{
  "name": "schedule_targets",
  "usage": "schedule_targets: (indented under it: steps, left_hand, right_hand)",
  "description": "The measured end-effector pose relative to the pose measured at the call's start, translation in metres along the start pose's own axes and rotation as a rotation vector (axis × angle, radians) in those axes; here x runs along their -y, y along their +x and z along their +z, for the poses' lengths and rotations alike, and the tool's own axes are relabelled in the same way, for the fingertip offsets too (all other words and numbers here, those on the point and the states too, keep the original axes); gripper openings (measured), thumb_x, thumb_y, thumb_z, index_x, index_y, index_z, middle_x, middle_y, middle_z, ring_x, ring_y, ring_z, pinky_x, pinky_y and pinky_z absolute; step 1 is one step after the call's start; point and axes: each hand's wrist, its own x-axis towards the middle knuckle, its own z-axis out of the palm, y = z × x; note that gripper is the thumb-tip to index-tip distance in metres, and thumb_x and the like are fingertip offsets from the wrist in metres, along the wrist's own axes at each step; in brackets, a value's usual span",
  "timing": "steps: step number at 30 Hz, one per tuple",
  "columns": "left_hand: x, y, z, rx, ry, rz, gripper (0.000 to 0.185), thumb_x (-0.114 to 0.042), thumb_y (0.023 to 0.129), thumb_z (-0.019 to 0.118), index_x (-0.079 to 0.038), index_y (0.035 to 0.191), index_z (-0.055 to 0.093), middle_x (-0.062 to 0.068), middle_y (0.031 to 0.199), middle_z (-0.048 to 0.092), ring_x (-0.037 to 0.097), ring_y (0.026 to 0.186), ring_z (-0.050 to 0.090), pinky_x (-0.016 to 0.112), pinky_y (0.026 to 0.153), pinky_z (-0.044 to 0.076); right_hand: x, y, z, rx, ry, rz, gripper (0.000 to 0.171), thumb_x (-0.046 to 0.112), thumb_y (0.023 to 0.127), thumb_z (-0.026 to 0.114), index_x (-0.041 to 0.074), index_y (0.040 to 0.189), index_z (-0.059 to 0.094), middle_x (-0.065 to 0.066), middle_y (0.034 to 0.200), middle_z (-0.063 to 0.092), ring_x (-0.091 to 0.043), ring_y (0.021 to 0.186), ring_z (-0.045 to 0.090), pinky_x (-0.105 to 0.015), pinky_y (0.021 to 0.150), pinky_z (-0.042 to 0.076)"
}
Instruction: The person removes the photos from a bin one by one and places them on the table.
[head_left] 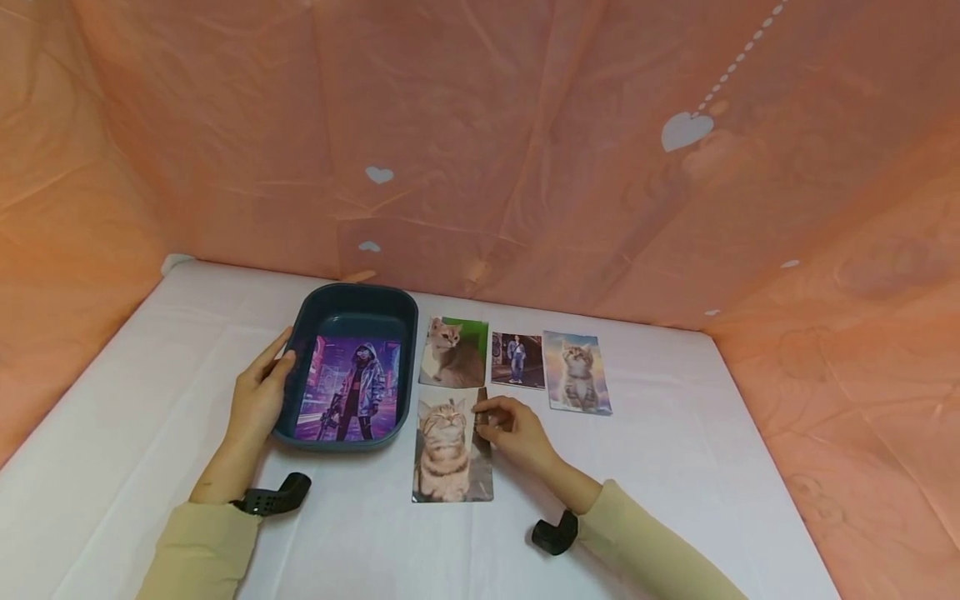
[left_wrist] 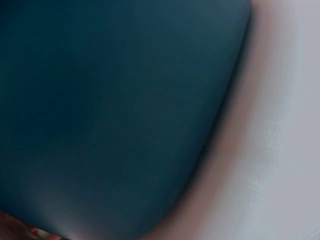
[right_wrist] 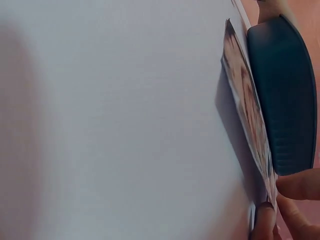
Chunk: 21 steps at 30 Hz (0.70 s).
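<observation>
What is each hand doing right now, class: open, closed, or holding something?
Left hand: open, fingers resting on the tray rim.
Right hand: pinching the cat photo by its edge.

Left grip flat, fingers straight — right grip pinched, fingers curled

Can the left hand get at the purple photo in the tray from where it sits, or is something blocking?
Probably yes. The left hand rests on the outer left wall of the blue tray, which is open-topped. The purple photo lies uncovered inside, nothing over it. The right hand pinches the cat photo outside the tray.
</observation>
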Motion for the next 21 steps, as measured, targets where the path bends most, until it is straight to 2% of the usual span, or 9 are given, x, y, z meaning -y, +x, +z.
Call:
schedule_targets:
  steps: [9, 17, 21]
  left_hand:
    - [0.000, -0.001, 0.000, -0.002, -0.007, 0.010, 0.048, -0.036, 0.103, 0.037, -0.025, 0.149, 0.033, 0.022, 0.141, 0.046, 0.028, 0.123, 0.039, 0.047, 0.105, 0.030]
    - [0.001, -0.001, 0.000, -0.002, -0.017, 0.010, 0.048, -0.037, 0.103, 0.037, -0.025, 0.149, 0.032, 0.022, 0.142, 0.045, 0.029, 0.125, 0.039, 0.048, 0.107, 0.029]
    - [0.001, -0.001, -0.001, -0.002, -0.017, 0.010, 0.049, -0.036, 0.103, 0.037, -0.024, 0.150, 0.032, 0.023, 0.141, 0.045, 0.029, 0.124, 0.039, 0.048, 0.107, 0.029]
  right_hand:
    - [0.001, -0.002, -0.006, -0.078, -0.016, 0.020, 0.023, -0.002, 0.078, 0.067, 0.003, 0.100, 0.070, -0.013, 0.098, 0.062, -0.011, 0.075, 0.056, -0.023, 0.065, 0.046]
    - [0.014, 0.011, -0.007, -0.095, 0.039, -0.001, 0.023, 0.003, 0.083, 0.065, 0.002, 0.105, 0.069, -0.017, 0.109, 0.066, -0.028, 0.090, 0.063, -0.037, 0.080, 0.051]
    - [0.024, 0.020, -0.003, -0.088, 0.079, -0.023, 0.025, 0.004, 0.084, 0.064, 0.001, 0.108, 0.068, -0.018, 0.111, 0.065, -0.029, 0.091, 0.063, -0.035, 0.077, 0.052]
